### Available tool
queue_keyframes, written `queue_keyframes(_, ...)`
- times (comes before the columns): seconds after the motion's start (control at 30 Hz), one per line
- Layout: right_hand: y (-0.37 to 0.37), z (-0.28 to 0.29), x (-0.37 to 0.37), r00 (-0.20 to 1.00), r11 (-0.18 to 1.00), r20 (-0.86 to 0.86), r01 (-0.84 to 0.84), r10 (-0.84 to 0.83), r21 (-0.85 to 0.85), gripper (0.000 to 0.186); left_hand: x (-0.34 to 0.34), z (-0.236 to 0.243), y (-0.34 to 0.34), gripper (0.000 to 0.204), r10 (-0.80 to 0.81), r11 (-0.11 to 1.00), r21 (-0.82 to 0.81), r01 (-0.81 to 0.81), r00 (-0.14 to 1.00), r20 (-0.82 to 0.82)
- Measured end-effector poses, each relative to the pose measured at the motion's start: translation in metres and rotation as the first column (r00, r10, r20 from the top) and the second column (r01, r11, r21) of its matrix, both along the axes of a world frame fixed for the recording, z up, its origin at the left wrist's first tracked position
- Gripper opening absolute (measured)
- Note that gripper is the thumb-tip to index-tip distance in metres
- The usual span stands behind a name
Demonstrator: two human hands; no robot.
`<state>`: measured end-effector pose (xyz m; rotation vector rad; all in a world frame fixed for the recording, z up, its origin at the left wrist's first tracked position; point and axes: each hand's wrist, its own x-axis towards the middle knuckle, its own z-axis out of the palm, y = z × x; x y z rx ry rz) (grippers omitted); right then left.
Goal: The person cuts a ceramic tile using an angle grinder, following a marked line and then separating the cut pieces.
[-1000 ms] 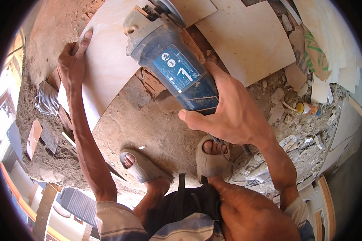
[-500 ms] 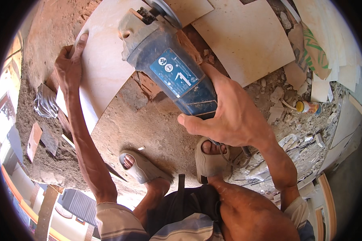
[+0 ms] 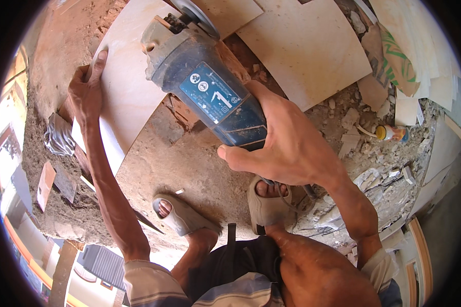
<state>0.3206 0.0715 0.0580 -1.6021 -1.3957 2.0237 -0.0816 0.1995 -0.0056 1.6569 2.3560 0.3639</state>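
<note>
My right hand grips the blue body of an angle grinder from its rear end. The grinder's grey head and round disc point away from me, over a pale tile. Whether the disc touches the tile or spins, I cannot tell. At the tile's left edge, my left hand pinches it with the thumb on top and the fingers bent around the outside. The grinder's body hides part of the tile's right side. Below my right hand, the grinder's cord hangs near my right foot.
Another pale tile lies at the far right, beside broken rubble. A small yellow bottle rests on that rubble. Bundled grey plastic and tile offcuts are left of my forearm. My sandalled feet stand close below.
The grinder and my right hand have shifted slightly left over the tile. My left hand still holds the tile's edge, a little lower in the picture.
</note>
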Motion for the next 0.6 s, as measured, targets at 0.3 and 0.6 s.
queue_keyframes(0.3, -0.013, -0.008, 0.002, 0.999, 0.995, -0.006, 0.043, -0.043, 0.095, 0.076, 0.003, 0.002, 0.0, 0.078, 0.031, 0.999, -0.025, -0.031, 0.999, 0.017)
queue_keyframes(0.6, -0.017, 0.027, -0.003, 0.987, 0.976, -0.03, 0.163, -0.16, 0.143, 0.075, 0.004, -0.018, -0.006, 0.112, 0.031, 0.997, 0.058, -0.041, 0.984, 0.175)
